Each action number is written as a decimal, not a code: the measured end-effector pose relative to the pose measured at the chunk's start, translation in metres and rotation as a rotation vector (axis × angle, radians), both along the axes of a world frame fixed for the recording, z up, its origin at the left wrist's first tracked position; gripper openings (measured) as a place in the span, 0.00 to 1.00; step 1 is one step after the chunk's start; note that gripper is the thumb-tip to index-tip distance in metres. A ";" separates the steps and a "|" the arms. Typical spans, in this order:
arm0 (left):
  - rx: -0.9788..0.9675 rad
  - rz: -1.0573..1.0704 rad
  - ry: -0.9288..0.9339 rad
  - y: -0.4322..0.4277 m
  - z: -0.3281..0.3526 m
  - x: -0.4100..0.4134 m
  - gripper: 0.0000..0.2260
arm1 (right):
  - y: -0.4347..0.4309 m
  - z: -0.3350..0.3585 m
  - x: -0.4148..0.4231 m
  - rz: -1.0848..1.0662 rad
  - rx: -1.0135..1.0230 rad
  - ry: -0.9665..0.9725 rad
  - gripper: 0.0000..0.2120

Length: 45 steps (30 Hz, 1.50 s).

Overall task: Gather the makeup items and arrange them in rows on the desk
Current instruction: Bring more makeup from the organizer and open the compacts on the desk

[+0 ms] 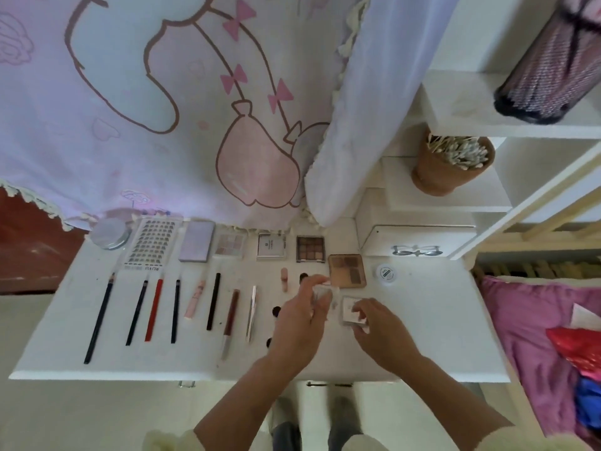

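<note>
The left hand (300, 320) is pinching a small clear case (320, 292), lifted just below the brown palette (347, 271). The right hand (385, 332) is gripping with curled fingers (366, 307) the square compact (350, 313), which is lying on the surface (422, 320) below that palette, nearer this hand.

1. A small clear plastic case (322, 291) is gripped in the left hand (300, 320), above the white desk (439, 336).
2. A clear square compact with a white insert (350, 312) lies flat, its near edge held by the right hand (382, 328).
3. Just beyond both hands, a brown eyeshadow palette (347, 271) lies slightly askew, with a white round jar (386, 272) to its right.
4. Beyond and left of the left hand runs a back row: nine-pan brown palette (310, 249), white square compact (271, 245), pink-toned clear palette (230, 245), lilac rectangular case (197, 241), false-lash sheet (151, 244), round silver tin (110, 233).
5. Left of the left hand, slim items lie side by side: silver tweezers (251, 312), dark red brush (229, 322), dark brown stick (213, 301), pink gloss tube (195, 299), red pencil (153, 309), long black pencil (98, 317).
</note>
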State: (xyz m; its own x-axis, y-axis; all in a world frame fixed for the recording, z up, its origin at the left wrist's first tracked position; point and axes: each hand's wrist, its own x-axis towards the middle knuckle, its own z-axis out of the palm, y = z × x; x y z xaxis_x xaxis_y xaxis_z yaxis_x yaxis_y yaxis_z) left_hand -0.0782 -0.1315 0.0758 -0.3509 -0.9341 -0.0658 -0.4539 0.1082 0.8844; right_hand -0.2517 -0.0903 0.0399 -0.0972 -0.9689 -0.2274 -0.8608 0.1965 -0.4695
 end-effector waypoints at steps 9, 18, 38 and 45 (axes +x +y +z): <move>0.455 -0.023 -0.118 0.028 -0.063 -0.108 0.10 | 0.028 -0.049 -0.113 -0.109 0.158 0.293 0.27; 0.515 0.152 -0.088 0.023 -0.085 -0.181 0.13 | 0.039 -0.092 -0.187 0.114 0.127 0.280 0.39; 0.158 -0.056 -0.675 0.022 -0.079 -0.196 0.26 | 0.038 -0.110 -0.198 0.135 -0.020 0.301 0.34; 0.043 0.041 -0.608 0.048 -0.054 -0.163 0.18 | 0.030 -0.078 -0.178 0.089 -0.095 0.267 0.24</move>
